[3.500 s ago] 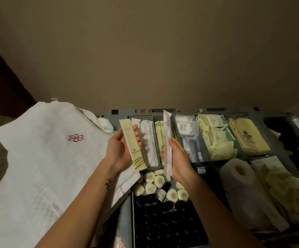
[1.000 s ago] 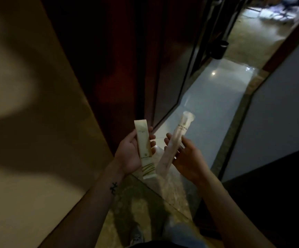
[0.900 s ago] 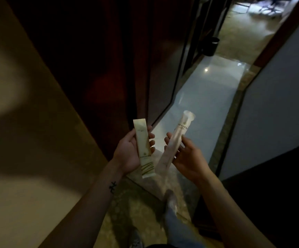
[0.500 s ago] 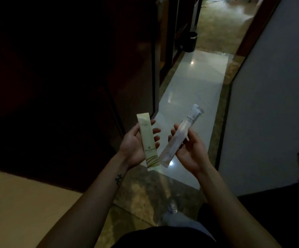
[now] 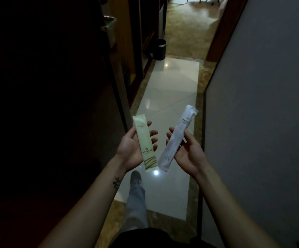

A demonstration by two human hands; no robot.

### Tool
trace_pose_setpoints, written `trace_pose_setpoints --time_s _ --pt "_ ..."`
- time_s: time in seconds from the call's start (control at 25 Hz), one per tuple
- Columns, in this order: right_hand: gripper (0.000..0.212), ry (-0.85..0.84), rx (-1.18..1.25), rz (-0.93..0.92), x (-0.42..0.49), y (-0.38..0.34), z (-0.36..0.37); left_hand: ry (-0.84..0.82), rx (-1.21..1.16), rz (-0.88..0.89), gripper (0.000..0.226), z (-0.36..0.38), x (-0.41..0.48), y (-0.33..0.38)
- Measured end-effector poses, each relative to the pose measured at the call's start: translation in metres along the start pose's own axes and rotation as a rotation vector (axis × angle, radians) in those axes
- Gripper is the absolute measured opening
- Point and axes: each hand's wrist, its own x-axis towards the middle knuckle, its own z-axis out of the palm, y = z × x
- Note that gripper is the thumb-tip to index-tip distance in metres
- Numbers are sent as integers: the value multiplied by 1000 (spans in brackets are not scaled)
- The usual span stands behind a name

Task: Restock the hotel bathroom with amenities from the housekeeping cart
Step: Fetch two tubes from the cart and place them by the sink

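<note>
Green sachet (image 5: 145, 144) held by left hand (image 5: 129, 149), white sachet (image 5: 176, 140) held by right hand (image 5: 189, 154), print illegible

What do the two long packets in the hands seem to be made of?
The green packet, held by the left hand: likely matte paper or coated film; it lies flat, with crisp edges and print. The white packet, held by the right hand: likely thin plastic or paper film; it looks crinkled and faintly see-through.

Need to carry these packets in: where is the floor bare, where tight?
The pale tiles ahead lie bare between the dark door on the left and the grey wall on the right. Tighter at their far left corner, by the black bin. The left hand holds the green packet, the right hand the white packet.
</note>
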Motion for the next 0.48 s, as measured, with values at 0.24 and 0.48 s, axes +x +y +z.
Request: trace_pose_setpoints --time_s 0.24,0.48 --pt "51 58 26 -78 141 -87 43 -68 -3 -37 51 16 166 93" --pt "47 87 72 -150 248 -173 103 -154 31 -66 49 59 300 202"
